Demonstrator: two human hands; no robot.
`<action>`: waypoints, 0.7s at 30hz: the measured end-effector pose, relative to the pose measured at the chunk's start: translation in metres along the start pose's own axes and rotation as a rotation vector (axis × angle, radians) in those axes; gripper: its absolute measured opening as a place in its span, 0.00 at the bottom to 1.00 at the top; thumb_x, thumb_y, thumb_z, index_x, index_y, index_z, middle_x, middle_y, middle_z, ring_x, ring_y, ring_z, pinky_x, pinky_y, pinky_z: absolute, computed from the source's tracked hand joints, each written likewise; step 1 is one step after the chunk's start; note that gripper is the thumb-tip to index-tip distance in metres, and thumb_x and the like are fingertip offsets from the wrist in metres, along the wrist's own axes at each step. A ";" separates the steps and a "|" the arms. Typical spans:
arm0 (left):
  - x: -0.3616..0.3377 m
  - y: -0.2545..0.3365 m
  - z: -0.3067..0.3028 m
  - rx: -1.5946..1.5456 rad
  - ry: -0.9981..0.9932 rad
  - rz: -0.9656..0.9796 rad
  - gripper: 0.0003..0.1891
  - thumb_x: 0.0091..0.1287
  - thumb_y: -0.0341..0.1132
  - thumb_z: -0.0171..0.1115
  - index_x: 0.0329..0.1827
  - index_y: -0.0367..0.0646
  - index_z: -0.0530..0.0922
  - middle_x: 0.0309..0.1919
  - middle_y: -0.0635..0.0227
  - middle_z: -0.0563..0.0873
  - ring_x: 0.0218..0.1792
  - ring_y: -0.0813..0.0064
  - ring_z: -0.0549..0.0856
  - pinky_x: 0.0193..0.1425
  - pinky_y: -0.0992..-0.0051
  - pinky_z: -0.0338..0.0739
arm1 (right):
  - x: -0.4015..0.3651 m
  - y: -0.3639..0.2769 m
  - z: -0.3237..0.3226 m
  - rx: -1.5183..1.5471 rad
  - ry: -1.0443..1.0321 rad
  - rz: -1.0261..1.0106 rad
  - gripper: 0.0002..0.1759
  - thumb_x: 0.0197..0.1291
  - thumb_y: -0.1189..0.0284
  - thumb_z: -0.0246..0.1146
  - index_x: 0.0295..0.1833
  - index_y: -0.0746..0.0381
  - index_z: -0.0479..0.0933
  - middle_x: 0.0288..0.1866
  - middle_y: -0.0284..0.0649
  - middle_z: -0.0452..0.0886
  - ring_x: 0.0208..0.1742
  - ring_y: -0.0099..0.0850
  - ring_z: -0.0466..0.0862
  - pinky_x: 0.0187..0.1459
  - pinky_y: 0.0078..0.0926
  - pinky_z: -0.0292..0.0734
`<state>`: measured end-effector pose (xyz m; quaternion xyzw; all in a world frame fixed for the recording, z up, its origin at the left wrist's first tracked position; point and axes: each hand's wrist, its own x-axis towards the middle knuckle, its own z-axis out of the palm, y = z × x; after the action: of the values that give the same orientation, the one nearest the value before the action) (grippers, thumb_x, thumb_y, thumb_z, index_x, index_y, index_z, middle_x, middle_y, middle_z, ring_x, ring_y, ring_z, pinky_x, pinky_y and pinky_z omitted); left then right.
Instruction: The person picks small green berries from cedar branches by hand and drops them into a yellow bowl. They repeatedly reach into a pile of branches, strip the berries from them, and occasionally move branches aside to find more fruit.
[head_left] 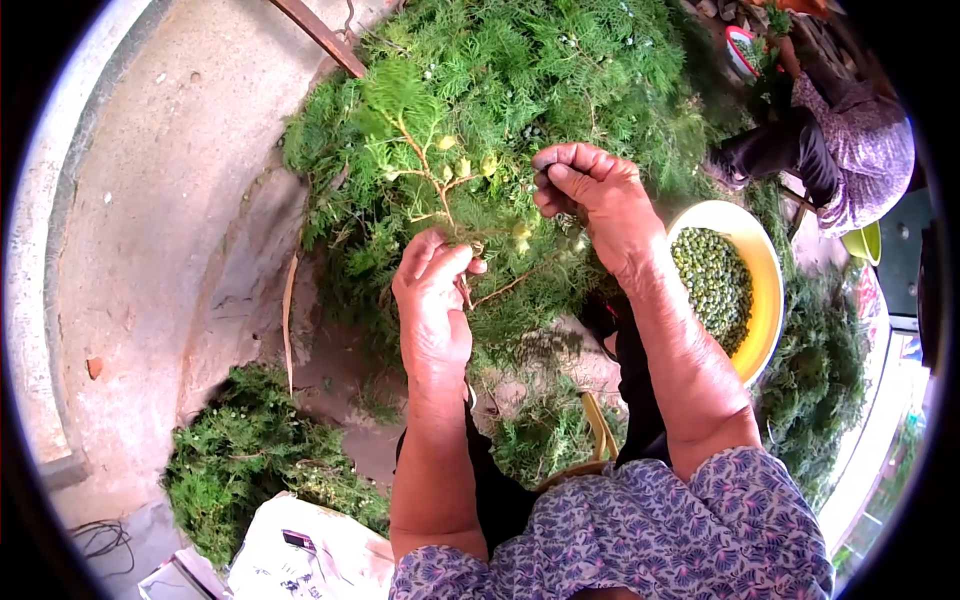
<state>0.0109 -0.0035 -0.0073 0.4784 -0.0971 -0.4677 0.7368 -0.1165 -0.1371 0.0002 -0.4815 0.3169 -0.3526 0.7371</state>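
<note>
My left hand (432,300) is closed around the lower stem of a leafy conifer sprig (428,172), which stands up from the fingers. Pale green cones (463,168) grow along its brown twig. To the right and a little higher, my right hand (600,205) has its fingers curled in, thumb against the forefinger. What those fingers hold, if anything, is hidden. Beneath both hands lies a big heap of cut conifer branches (540,85). Beside my right forearm, a yellow bucket (768,280) contains many small green cones (710,285).
At the upper right a co-worker (865,150) sits near a red-rimmed basin (740,52). More branches lie at the lower left (250,440) and right (820,370). A white sack (300,550) is at the bottom left, beside the concrete floor (170,230).
</note>
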 end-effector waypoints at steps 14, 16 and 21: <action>0.003 -0.008 0.003 -0.144 0.152 0.026 0.05 0.57 0.24 0.63 0.35 0.40 0.76 0.23 0.74 0.76 0.19 0.86 0.70 0.31 0.73 0.80 | -0.013 -0.010 0.013 -0.238 -0.116 -0.017 0.12 0.51 0.77 0.66 0.44 0.62 0.79 0.27 0.32 0.80 0.24 0.18 0.74 0.26 0.15 0.70; 0.002 -0.007 0.005 -0.126 0.153 0.029 0.04 0.58 0.24 0.63 0.35 0.39 0.76 0.22 0.74 0.76 0.18 0.86 0.69 0.30 0.72 0.80 | -0.016 -0.011 0.016 -0.349 -0.138 -0.113 0.15 0.49 0.77 0.67 0.46 0.60 0.79 0.29 0.33 0.80 0.27 0.19 0.74 0.29 0.17 0.71; -0.001 -0.004 0.007 -0.093 0.131 -0.020 0.04 0.58 0.27 0.63 0.33 0.38 0.77 0.20 0.75 0.75 0.16 0.87 0.67 0.26 0.73 0.77 | -0.015 0.000 0.023 -0.818 -0.176 -0.485 0.21 0.45 0.75 0.68 0.49 0.59 0.77 0.36 0.43 0.81 0.39 0.38 0.79 0.42 0.31 0.74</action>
<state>0.0034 -0.0073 -0.0065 0.4741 -0.0223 -0.4467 0.7584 -0.1062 -0.1138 0.0100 -0.8199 0.2447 -0.3185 0.4079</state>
